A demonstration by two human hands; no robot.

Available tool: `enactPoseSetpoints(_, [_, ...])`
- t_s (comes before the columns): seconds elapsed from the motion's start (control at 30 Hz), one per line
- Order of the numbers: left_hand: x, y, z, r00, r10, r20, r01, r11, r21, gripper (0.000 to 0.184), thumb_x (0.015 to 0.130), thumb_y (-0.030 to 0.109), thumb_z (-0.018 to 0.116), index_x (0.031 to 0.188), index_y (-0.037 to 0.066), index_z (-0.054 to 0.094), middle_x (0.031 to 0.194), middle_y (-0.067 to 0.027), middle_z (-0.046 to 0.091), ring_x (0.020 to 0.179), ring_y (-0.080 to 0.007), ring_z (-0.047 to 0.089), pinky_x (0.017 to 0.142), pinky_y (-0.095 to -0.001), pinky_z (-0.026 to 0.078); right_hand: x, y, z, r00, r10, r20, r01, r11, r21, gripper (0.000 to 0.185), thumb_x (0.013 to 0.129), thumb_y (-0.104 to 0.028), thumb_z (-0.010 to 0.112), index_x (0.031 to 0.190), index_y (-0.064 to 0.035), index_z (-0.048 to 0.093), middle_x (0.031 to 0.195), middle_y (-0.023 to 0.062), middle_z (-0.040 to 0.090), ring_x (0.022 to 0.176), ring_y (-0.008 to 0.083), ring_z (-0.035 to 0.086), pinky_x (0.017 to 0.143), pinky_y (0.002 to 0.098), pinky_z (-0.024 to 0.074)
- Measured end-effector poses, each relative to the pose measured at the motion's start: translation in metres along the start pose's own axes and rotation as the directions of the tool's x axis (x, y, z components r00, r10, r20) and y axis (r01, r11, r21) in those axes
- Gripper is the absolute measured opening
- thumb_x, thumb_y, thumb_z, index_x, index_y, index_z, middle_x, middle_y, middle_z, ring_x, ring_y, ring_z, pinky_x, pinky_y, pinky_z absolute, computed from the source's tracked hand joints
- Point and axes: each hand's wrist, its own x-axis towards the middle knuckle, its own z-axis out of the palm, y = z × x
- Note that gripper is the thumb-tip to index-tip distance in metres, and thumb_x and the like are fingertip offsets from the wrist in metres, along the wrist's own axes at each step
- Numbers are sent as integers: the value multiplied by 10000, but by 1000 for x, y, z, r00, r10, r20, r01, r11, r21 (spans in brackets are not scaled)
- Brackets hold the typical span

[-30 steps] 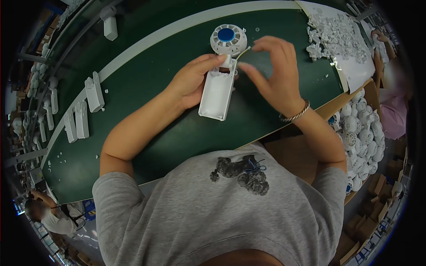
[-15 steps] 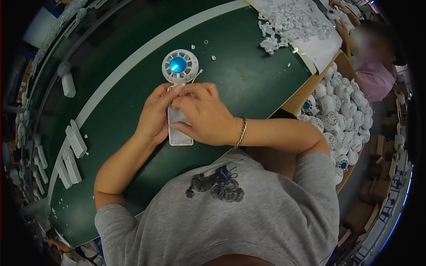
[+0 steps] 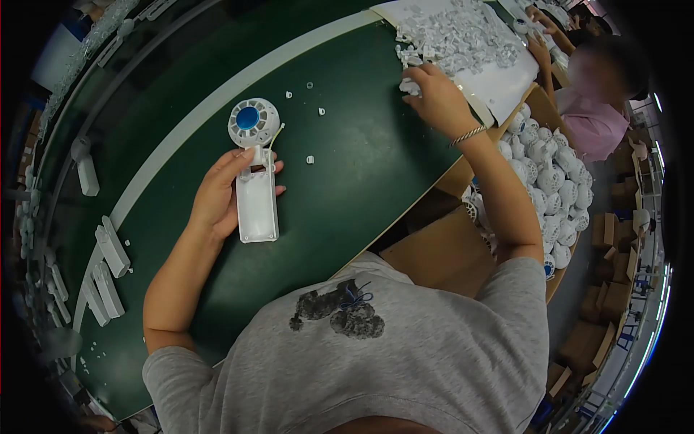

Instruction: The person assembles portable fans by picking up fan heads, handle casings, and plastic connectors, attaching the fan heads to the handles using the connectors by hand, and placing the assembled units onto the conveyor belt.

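My left hand (image 3: 223, 192) is wrapped round the white handle (image 3: 257, 210) of a handheld fan, thumb near its top. The handle's hollow inside faces up, with a dark slot near the top. Above it is the fan's round slotted head (image 3: 269, 108) with a blue centre (image 3: 247, 118). A thin pale wire (image 3: 277, 135) sticks out beside the neck. My right hand (image 3: 442, 101) reaches to the near edge of a pile of small white plastic parts (image 3: 463, 40). Its thumb and fingers are apart around some of the parts; I cannot tell whether it grips any.
Loose small white pieces (image 3: 310, 160) lie on the green table (image 3: 340, 195). White handle shells (image 3: 108, 289) lie at the left. A cardboard box (image 3: 441, 249) of white fans (image 3: 553, 177) stands at the right. Beyond it sits a person in pink (image 3: 596, 130), hands at the far table.
My right hand has left the handle and moved right to the pile of parts. The fan, still in my left hand, has shifted left in view, and its open handle now shows.
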Motion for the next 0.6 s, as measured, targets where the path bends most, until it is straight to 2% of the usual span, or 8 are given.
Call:
enactPoseSetpoints(0.07, [1, 1, 0, 1000, -12, -1, 12, 1000, -3, 235, 897, 180, 502, 1047, 0, 487, 1020, -155, 585, 985, -270, 589, 762, -436, 533, 3, 10, 11, 989, -134, -69, 141, 983, 120, 287, 720, -119, 657, 995, -89, 579, 970, 84, 580, 841, 250, 587, 685, 336, 492])
enactPoseSetpoints(0.17, [0, 2, 2, 999, -32, -7, 32, 999, -11, 235, 895, 179, 505, 1047, 0, 488, 1024, -156, 584, 989, -270, 587, 762, -434, 533, 12, 0, 3, 996, 89, 3, -78, 854, 514, 288, 734, -134, 664, 1006, -93, 580, 1009, 90, 600, 739, 220, 607, 672, 308, 491])
enactPoseSetpoints(0.27, [-1, 2, 3, 999, -40, -9, 40, 999, -5, 239, 895, 184, 507, 1048, 1, 488, 1027, -157, 582, 992, -269, 585, 763, -432, 533, 18, 1, 3, 975, 189, 113, -218, 765, 606, 298, 747, -168, 676, 1024, -105, 585, 1006, 85, 621, 678, 183, 609, 657, 287, 487])
enactPoseSetpoints(0.37, [0, 2, 3, 999, -39, -1, 39, 999, -3, 245, 894, 188, 509, 1048, 0, 488, 1028, -158, 581, 993, -268, 585, 763, -431, 533, 15, 12, 6, 994, -4, 113, -75, 725, 684, 367, 740, -164, 695, 1083, -126, 567, 1088, 104, 577, 720, 166, 619, 671, 291, 496])
enactPoseSetpoints(0.4, [-1, 2, 3, 999, -39, 1, 39, 999, -3, 246, 894, 190, 510, 1048, -1, 488, 1028, -159, 580, 993, -267, 585, 763, -431, 533, 12, 6, 0, 996, -38, 83, -26, 756, 654, 458, 723, -125, 704, 1147, -119, 529, 1173, 135, 502, 739, 198, 625, 692, 300, 506])
enactPoseSetpoints(0.5, [0, 2, 2, 999, -41, 5, 41, 999, -7, 249, 893, 190, 510, 1051, -1, 487, 1030, -159, 580, 992, -265, 586, 763, -432, 533, 18, 20, 6, 967, 71, -245, 45, 898, 439, 498, 715, -94, 706, 1168, -98, 499, 1210, 153, 438, 737, 227, 628, 717, 310, 513])
enactPoseSetpoints(0.53, [0, 2, 2, 999, -38, 4, 38, 999, -6, 249, 894, 190, 509, 1052, -1, 487, 1030, -159, 580, 991, -265, 586, 763, -432, 533, 18, 19, 3, 958, 99, -270, 19, 915, 403, 400, 723, -97, 699, 1090, -69, 541, 1092, 130, 510, 759, 217, 625, 702, 300, 505])
enactPoseSetpoints(0.6, [0, 1, 1, 999, -36, 5, 36, 999, -2, 250, 894, 190, 508, 1053, -2, 487, 1029, -159, 580, 989, -265, 587, 763, -432, 534, 16, 15, -6, 985, 66, -158, 9, 902, 431, 328, 729, -118, 692, 1029, -71, 568, 1015, 104, 547, 787, 206, 622, 686, 309, 499])
